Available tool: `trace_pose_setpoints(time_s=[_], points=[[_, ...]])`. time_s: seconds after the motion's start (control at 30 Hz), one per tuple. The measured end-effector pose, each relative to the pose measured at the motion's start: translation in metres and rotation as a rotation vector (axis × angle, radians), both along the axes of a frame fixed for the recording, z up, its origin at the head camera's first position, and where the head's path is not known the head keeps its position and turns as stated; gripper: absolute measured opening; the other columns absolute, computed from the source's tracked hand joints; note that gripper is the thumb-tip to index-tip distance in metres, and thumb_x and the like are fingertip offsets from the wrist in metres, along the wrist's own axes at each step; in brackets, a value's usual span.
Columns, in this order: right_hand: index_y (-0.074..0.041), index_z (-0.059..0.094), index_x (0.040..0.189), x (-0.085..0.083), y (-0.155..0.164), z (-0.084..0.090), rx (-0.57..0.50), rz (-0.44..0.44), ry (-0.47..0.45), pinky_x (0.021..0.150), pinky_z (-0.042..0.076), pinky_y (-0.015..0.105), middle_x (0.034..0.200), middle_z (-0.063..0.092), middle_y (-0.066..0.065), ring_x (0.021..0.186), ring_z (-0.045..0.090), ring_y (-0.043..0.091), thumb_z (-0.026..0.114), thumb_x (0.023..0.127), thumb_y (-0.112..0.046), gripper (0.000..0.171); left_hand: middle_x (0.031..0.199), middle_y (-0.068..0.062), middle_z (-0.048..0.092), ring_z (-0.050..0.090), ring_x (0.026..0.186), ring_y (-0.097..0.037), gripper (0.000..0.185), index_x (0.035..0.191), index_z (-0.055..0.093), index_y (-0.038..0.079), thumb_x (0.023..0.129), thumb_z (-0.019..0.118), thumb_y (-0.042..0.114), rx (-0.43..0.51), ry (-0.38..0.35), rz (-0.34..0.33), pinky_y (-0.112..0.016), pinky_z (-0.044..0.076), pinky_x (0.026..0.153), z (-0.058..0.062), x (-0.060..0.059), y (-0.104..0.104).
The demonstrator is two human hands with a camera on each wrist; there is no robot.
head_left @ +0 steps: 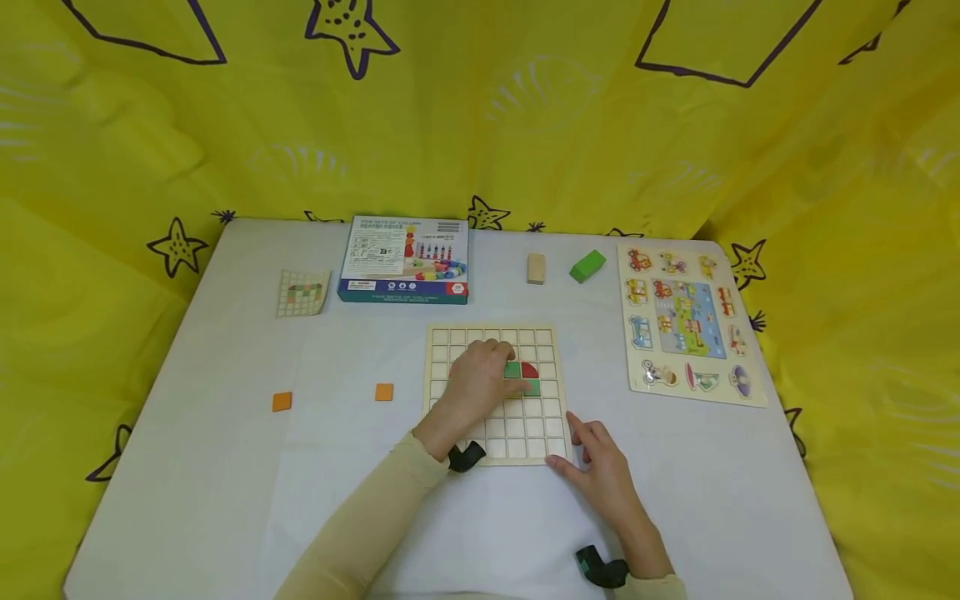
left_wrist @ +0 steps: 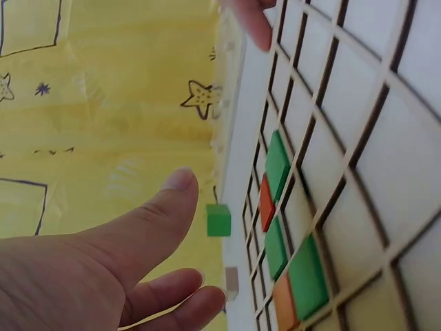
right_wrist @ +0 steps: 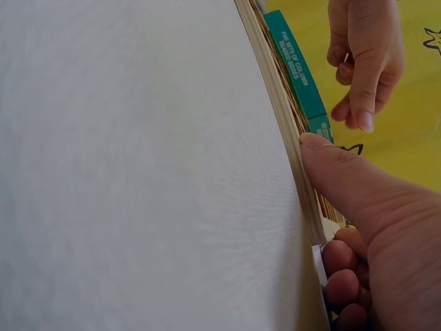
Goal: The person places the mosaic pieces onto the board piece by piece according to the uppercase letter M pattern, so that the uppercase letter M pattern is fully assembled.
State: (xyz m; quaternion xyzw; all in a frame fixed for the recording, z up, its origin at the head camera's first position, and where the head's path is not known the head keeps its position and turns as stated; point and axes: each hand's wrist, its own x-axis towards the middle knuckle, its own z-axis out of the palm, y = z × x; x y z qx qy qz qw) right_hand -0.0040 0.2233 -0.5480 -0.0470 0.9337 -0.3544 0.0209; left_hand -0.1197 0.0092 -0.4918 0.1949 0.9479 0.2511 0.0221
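Observation:
A wooden grid board (head_left: 493, 460) lies flat on the white table. My left hand (head_left: 480, 377) hovers over its middle, palm down. In the left wrist view, that hand (left_wrist: 148, 255) shows thumb and fingers apart, nothing visible between them. Green tiles (left_wrist: 308, 279), a red quarter-round tile (head_left: 529, 370) and an orange tile (left_wrist: 284, 303) sit in the grid cells; the left hand partly covers them in the head view. At the board's near right corner my right hand (head_left: 603, 471) grips the edges, thumb (right_wrist: 337, 162) on the near side and fingers round the right side.
Two orange tiles (head_left: 282, 402) lie left of the board. Behind stand a pattern card (head_left: 302, 293), a bead-set box (head_left: 405, 260), a plain wooden block (head_left: 536, 269) and a green block (head_left: 587, 266). A picture puzzle board (head_left: 637, 317) lies at the right. Yellow curtain (head_left: 450, 125) surrounds the table.

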Motion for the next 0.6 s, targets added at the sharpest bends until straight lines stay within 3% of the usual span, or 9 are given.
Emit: trace_pose_setpoints(time_s=[0.27,0.6], points=[[0.002,0.052,0.138,0.0,0.001,-0.001,0.005,-0.011,0.008,0.056,0.037,0.022,0.093,0.046,-0.003,0.074,0.039,0.011,0.086,0.076,-0.024,0.076,0.099,-0.007,0.065,0.058,0.09,-0.025,0.049,0.106,0.068,0.004,0.079,0.08,0.044,0.018,-0.022,0.105,-0.038,0.05,0.077,0.004,-0.005,-0.034],[0.002,0.052,0.138,0.0,0.001,-0.001,-0.006,-0.007,0.014,0.057,0.037,0.023,0.094,0.047,-0.003,0.074,0.039,0.011,0.086,0.076,-0.025,0.076,0.1,-0.011,0.063,0.052,0.09,-0.027,0.052,0.111,0.066,0.002,0.08,0.08,0.041,0.026,-0.043,0.251,-0.04,0.047,0.077,0.008,-0.002,-0.094]])
